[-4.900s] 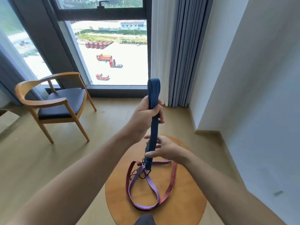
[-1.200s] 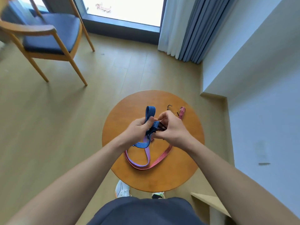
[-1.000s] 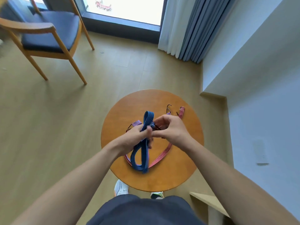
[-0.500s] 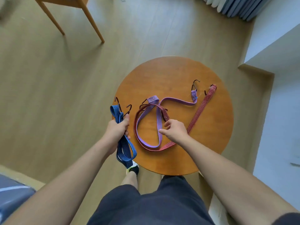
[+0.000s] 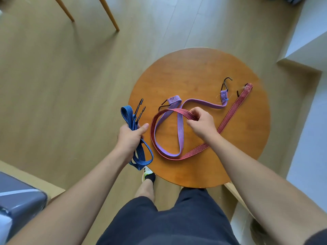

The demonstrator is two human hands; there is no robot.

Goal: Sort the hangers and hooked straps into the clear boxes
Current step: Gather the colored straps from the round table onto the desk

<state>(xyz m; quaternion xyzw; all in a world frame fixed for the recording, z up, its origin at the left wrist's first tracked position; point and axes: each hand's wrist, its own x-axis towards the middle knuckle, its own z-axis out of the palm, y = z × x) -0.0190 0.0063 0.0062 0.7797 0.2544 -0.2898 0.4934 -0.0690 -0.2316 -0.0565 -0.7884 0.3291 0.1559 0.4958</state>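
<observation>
On table (image 5: 194,71), looped red-striped strap (image 5: 231,112)

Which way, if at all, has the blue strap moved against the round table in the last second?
Yes. The blue strap, gripped by the left hand, has gone from above the table to beyond its left edge, over the floor.

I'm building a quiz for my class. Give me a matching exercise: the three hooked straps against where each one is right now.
1 blue strap
2 red strap
3 purple strap

A lying on the round table, in neither hand
B gripped in the left hand
C pinched by the right hand

Pairs: 1-B, 2-C, 3-A
</observation>
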